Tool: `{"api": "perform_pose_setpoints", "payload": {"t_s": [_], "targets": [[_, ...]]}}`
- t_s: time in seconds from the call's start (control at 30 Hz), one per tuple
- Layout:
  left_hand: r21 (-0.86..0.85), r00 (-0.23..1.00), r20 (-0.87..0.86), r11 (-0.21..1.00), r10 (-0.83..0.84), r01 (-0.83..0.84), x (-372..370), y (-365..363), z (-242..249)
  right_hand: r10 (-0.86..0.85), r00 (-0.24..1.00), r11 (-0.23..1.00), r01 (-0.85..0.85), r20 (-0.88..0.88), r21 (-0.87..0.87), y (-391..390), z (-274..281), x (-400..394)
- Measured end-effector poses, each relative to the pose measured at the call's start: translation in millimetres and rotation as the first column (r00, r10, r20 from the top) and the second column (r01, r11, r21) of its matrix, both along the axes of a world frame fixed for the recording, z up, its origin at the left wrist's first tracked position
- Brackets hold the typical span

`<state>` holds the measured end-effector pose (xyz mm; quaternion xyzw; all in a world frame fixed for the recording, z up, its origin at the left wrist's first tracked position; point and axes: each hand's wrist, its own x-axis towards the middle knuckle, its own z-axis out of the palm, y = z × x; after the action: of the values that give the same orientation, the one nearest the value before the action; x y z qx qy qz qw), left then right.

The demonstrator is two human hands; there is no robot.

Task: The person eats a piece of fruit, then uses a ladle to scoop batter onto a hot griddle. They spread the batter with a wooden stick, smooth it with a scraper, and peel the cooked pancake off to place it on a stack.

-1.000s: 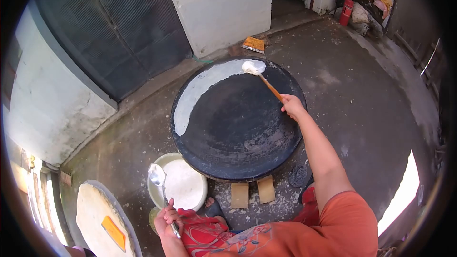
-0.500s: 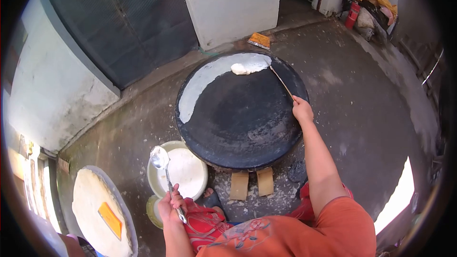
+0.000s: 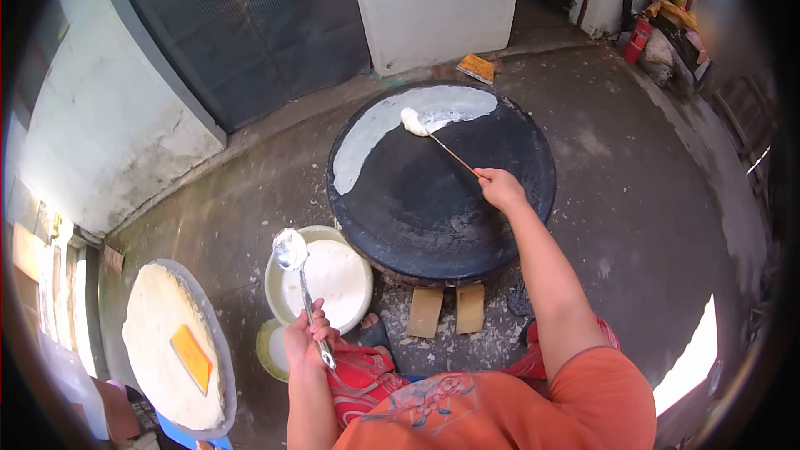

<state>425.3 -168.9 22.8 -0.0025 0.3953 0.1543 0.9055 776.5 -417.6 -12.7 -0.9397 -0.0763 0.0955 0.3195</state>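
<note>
My right hand (image 3: 502, 189) grips the thin handle of a spreading stick (image 3: 454, 155) over a large round black griddle (image 3: 425, 200). At the stick's far end sits a lump of white batter (image 3: 412, 122). A pale band of spread batter (image 3: 367, 135) curves along the griddle's far and left rim. My left hand (image 3: 308, 335) is closed around the handle of a metal ladle (image 3: 291, 250), its bowl coated white. Below the ladle stands a round basin (image 3: 364, 304) of white batter (image 3: 333, 275).
At the left, a stack of pale flatbreads (image 3: 158, 325) on a round tray bears an orange scraper (image 3: 192, 358). Another orange scraper (image 3: 477, 67) lies behind the griddle. A smaller bowl (image 3: 268, 354) is beside the basin. Cardboard pieces (image 3: 425, 312) lie before the griddle; a red extinguisher (image 3: 637, 40) stands far right.
My right hand has moved left and nearer, drawing the stick's end from the far right of the batter band to the white lump. My left hand still holds the ladle. The view has shifted slightly.
</note>
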Motion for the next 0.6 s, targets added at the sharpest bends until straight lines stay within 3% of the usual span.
{"api": "perform_pose_setpoints", "payload": {"t_s": [0.07,0.17,0.23,0.27,0.37,0.43,0.47,0.57,0.6], "targets": [[0.007,1.0,0.005,1.0,-0.005,0.005,-2.7,2.2,-1.5,-0.01,1.0,0.999,0.009,-0.013,-0.037,-19.5,22.0,-12.0],[0.017,1.0,0.001,1.0,-0.003,0.003,-2.3,0.7,-1.5,-0.368,0.928,0.926,0.362,0.049,0.105,-41.4,-12.2,-10.6],[0.031,1.0,-0.017,1.0,-0.006,0.006,-2.1,1.1,-1.4,-0.199,0.98,0.924,0.188,-0.003,0.334,-30.7,-61.2,7.4],[0.048,1.0,-0.012,0.999,-0.015,0.016,-1.7,1.6,-4.2,-0.059,0.998,0.954,0.049,0.025,0.297,-12.0,-50.5,-0.3],[0.052,1.0,-0.009,0.998,-0.024,0.024,-0.6,-0.5,-0.4,0.099,0.995,0.992,-0.099,0.001,0.083,17.4,-16.6,-16.8],[0.042,1.0,-0.008,0.999,-0.019,0.02,-1.1,0.6,2.0,0.103,0.989,0.981,-0.084,-0.106,0.173,4.7,-21.8,-3.3],[0.058,1.0,0.007,0.998,-0.028,0.027,-1.7,0.3,0.5,0.025,0.992,0.993,-0.01,-0.121,0.122,1.7,9.3,-16.3],[0.085,0.999,0.014,0.996,-0.032,0.03,-5.8,-1.1,-6.2,0.015,1.0,0.988,-0.016,0.008,0.151,19.2,-14.5,-17.4],[0.107,0.999,0.02,0.994,-0.035,0.033,-4.4,0.8,-5.8,0.09,0.996,0.991,-0.088,-0.009,0.096,26.2,-20.0,-20.7]]}}
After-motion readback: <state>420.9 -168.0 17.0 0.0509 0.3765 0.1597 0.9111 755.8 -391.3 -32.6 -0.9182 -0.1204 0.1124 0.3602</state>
